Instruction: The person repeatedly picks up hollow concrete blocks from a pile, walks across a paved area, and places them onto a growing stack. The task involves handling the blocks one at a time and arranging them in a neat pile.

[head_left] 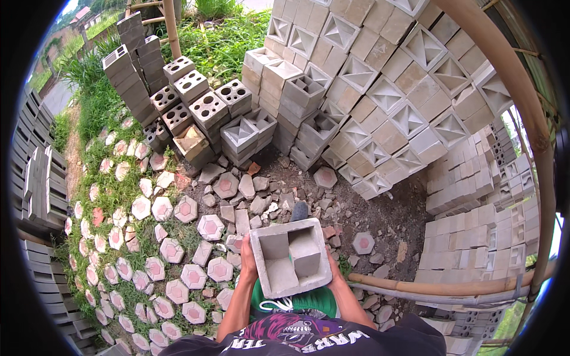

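Note:
A square grey concrete vent block (306,261) with stepped hollow compartments is held up in front of my waist, its open face turned up toward me. My left hand (248,260) grips its left side, the fingers mostly hidden behind the edge. On the opposite side my right hand (335,270) presses against the block, its fingers largely out of sight too. Beyond the block's far edge the tip of a dark shoe (300,210) shows on the rubble. Similar hollow blocks (242,134) stand stacked ahead of me.
Perforated concrete blocks (208,108) are piled ahead to the left. A tall wall of patterned blocks (389,92) rises at the right. Hexagonal pavers (176,291) and broken rubble (259,204) make the ground uneven. A bamboo pole (439,288) crosses close by my right side.

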{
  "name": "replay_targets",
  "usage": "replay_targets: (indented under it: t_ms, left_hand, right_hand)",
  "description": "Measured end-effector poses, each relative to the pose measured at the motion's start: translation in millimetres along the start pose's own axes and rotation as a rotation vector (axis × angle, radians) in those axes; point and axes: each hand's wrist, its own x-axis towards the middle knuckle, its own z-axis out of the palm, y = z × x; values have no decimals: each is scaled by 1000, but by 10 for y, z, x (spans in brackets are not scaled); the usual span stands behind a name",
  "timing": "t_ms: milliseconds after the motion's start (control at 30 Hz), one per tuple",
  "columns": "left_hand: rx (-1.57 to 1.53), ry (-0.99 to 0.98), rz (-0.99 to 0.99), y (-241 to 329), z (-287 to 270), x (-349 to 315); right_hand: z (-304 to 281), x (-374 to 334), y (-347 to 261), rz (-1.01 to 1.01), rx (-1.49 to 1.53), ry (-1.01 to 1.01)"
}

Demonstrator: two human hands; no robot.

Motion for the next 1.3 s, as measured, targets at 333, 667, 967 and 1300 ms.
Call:
replay_targets:
  t_ms: [333,667,967,1300]
  left_hand:
    - [-50,203,-68,-1016,18,1346]
    - [65,254,-271,-1809,610,2638]
    - [215,189,-313,-1732,1761,3586]
    - [260,45,-402,-1742,2458,4757]
  right_hand:
    - [-1003,1717,-340,122,-211,208]
    - [-1935,2586,-1045,250,-46,299]
    - [-2153,2905,-2023,206,-49,460]
    - [-2327,3388,-2619,14,233,483]
